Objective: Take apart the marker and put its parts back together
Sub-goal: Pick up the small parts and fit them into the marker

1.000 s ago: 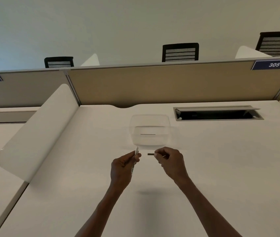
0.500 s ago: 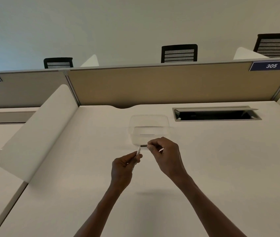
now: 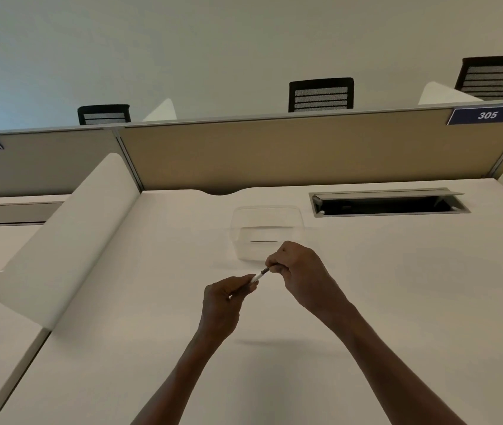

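Two hands met above the worktop (image 3: pixel 366 302) with the marker between them, and the job looked to be in its rejoining half. The left hand (image 3: pixel 222 305) had its fingers pinched round the white marker barrel (image 3: pixel 254 277), which pointed toward 1 o'clock. The right hand (image 3: pixel 300 271), at 2 o'clock from the left, had its fingers closed on a thin dark inner part (image 3: pixel 265 270), whose free end sat at or just inside the barrel's mouth; how deep it had gone was too small to tell. Judging from this, the marker had been pulled apart and the insert was partway home. What was left seemed to be pushing it fully in and fitting any cap, which did not show. At 12 o'clock from the hands, a clear plastic container (image 3: pixel 267 222) stood on the worktop, nothing readable inside it.
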`<state>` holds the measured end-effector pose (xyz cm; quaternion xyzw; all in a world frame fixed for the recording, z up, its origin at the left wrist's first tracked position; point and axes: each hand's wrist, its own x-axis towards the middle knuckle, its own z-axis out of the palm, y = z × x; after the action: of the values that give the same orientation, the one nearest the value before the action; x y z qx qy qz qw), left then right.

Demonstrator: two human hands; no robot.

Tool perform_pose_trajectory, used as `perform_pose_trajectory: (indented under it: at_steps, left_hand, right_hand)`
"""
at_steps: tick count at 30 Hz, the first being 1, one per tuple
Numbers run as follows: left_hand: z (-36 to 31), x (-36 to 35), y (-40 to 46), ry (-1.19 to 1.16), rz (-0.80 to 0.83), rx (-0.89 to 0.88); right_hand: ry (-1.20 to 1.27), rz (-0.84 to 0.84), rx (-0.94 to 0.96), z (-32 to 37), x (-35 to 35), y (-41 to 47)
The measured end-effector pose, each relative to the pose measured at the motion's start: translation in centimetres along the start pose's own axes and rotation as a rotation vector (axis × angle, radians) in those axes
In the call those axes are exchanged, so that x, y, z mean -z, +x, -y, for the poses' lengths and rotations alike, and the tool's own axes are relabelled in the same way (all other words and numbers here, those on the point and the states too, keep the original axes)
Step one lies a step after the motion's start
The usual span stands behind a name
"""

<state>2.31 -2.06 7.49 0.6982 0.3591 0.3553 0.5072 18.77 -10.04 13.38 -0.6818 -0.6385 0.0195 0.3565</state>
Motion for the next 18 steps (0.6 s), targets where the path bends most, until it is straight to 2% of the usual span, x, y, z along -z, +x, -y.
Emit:
perform_pose_trajectory:
  at_steps: [8,14,18]
  left_hand:
    - [-0.8,0.1,0.0,0.073,0.050,-0.101]
    - [-0.8,0.4,0.1,0.134,0.042,-0.152]
    - [-0.9,0.4,0.2,0.194,-0.035,-0.238]
  right_hand:
    - [0.108,0.071,0.036,-0.2,0.1,0.0]
    - [-0.140,0.072,0.149,-0.4,-0.3,-0.6]
    - [-0.247,0.051,0.113,0.2,-1.2,-1.2]
